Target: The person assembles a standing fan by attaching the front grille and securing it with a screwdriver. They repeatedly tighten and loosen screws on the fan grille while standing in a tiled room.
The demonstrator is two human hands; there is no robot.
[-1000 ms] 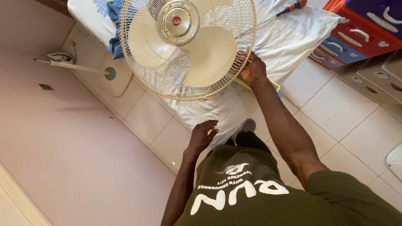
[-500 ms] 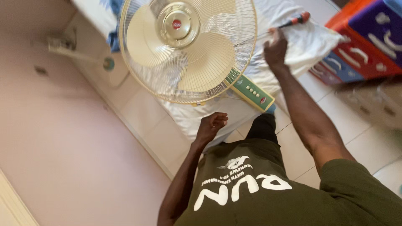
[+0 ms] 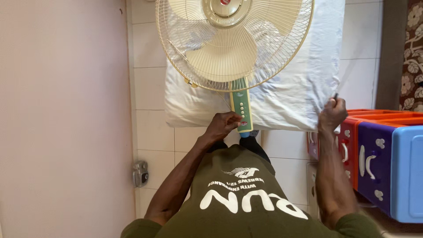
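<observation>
A cream fan (image 3: 233,39) with a wire cage lies on a white cushion (image 3: 291,97) on the tiled floor. Its green control panel (image 3: 241,108) with a row of buttons points toward me. My left hand (image 3: 222,124) has its fingers curled against the left edge of that panel, gripping it. At the cushion's right corner, my right hand (image 3: 332,113) is closed around a screwdriver (image 3: 335,95). Only the screwdriver's thin metal end shows above the fist.
A pink wall (image 3: 66,110) runs along the left. Stacked plastic drawers (image 3: 379,154) in red, purple and blue stand at the right. A small grey object (image 3: 140,173) sits on the floor by the wall. A patterned fabric (image 3: 412,53) hangs at far right.
My right hand left the fan's rim, reached to the screwdriver on the cushion and now holds it. My left hand moved up onto the green panel. The view has turned.
</observation>
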